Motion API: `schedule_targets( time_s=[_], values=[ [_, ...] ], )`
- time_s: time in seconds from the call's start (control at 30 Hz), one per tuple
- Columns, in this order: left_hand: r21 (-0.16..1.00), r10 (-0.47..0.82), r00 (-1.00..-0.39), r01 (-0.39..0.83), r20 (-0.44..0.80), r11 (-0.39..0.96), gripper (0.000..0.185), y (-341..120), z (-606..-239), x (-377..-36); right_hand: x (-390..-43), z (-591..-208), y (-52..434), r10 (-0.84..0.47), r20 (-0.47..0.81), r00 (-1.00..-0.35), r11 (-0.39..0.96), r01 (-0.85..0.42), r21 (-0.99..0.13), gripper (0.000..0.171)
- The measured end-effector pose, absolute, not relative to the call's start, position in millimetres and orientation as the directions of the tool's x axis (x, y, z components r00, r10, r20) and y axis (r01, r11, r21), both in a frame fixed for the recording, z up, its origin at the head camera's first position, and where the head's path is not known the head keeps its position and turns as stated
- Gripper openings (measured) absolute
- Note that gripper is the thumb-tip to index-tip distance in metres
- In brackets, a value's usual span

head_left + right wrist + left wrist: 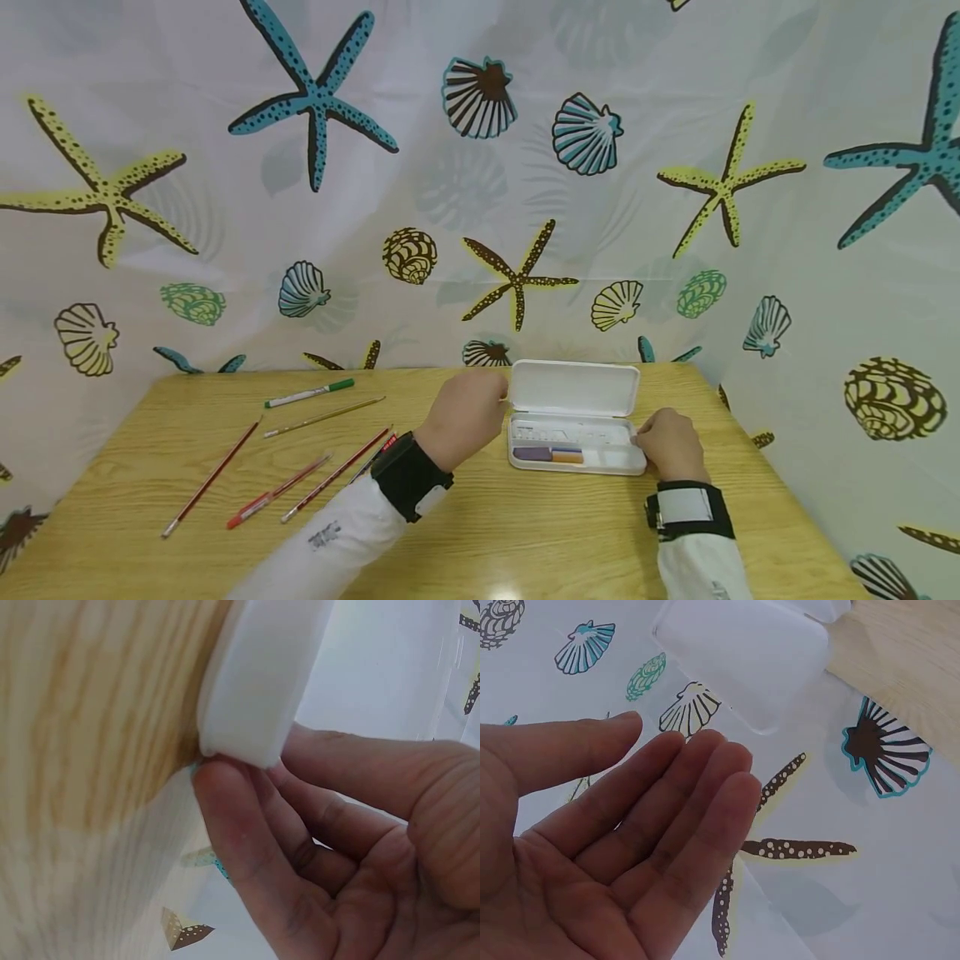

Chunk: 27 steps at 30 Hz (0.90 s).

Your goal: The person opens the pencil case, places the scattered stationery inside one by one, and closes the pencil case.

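Observation:
A white pencil case [517,462] lies on the table with its lid [573,387] raised at the back. Inside are a purple block [531,453], an orange-and-blue eraser [567,456] and a pale printed strip like a ruler [551,433]. My right hand [672,446] grips the case's right end; in the right wrist view the thumb lies at the rim and the fingertips touch the end wall [251,697]. My left hand [467,417] is beside the lid's left edge. In the left wrist view its fingers [697,817] are loosely bent with nothing in the palm.
Left on the wooden table [480,533] lie a green marker [309,393], a yellowish pencil [324,417], a red pen [277,492] and several pencils, including a red pencil [213,475]. A seashell-patterned cloth [420,317] stands behind the table and along its right side.

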State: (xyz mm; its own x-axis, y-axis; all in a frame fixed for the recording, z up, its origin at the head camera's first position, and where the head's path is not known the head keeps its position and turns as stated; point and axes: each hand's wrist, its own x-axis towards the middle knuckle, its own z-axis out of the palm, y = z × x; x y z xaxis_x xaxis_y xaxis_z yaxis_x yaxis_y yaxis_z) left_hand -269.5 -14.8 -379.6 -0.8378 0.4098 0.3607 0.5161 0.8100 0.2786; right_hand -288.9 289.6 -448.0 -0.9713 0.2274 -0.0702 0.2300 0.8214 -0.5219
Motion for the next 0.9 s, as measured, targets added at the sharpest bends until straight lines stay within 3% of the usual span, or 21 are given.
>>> schedule_targets(
  time_s=[0.57,0.9],
  values=[
    [0.33,0.307,-0.894,0.413,0.327,0.849,0.004,-80,-394,-270,-289,-449,291,0.228,-0.08,-0.97,0.822,0.236,-0.518,0.019],
    [0.365,0.261,-0.939,0.33,0.226,0.871,0.008,-108,-408,-276,-288,-447,289,0.228,-0.071,-0.971,0.817,0.231,-0.528,0.017]
  ],
)
